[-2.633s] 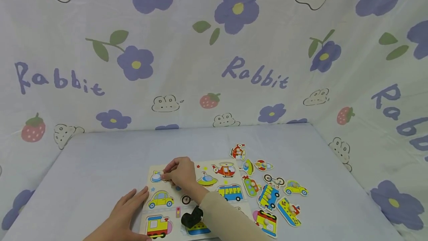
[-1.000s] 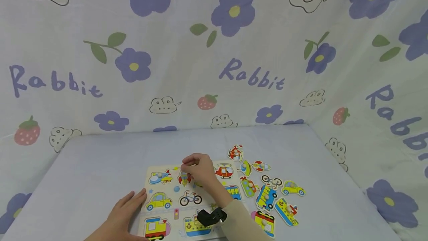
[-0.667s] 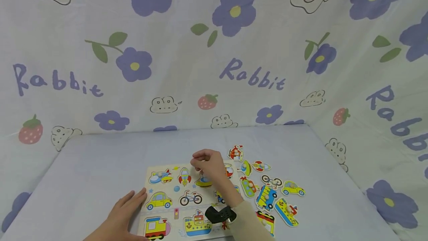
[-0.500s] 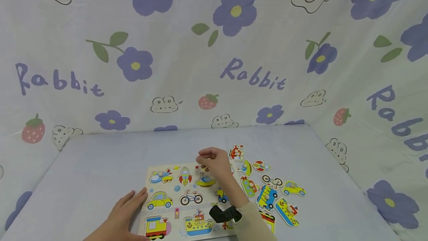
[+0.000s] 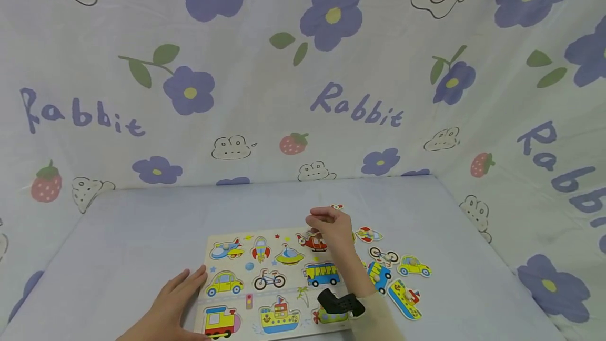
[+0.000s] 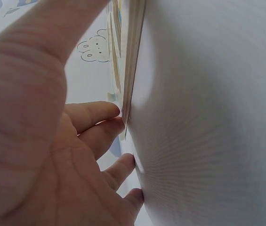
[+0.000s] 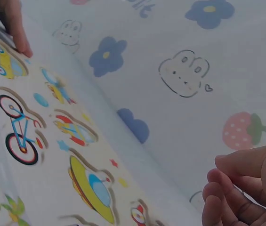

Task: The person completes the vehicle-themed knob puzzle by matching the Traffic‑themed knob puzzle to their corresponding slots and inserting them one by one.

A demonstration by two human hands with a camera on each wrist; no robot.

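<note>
A wooden peg puzzle board point(image 5: 250, 325) lies on the table with recesses showing vehicle pictures. At its back left corner a knobbed airplane piece point(image 5: 227, 249) sits in its recess. My left hand point(image 5: 172, 299) rests along the board's left edge, fingers extended; in the left wrist view its fingertips point(image 6: 111, 109) touch the board's side. Over the back right corner hovers my right hand point(image 5: 335, 230), its fingers loosely bent and holding nothing, as the right wrist view shows. It partly covers the helicopter recess point(image 5: 312, 242) and hides several loose pieces behind it.
Loose knobbed pieces lie right of the board: a rocket point(image 5: 368, 234), a bicycle point(image 5: 384, 256), a yellow car point(image 5: 414, 266), a bus point(image 5: 379, 277) and a ship point(image 5: 404, 299). Part of a red helicopter piece point(image 5: 336, 207) shows behind the right hand. A patterned cloth wall point(image 5: 265, 109) rises behind the table.
My right hand was at the airplane recess, then lifted off and swept right across the board toward the loose pieces. The airplane piece stays in the board. My left hand has kept its place.
</note>
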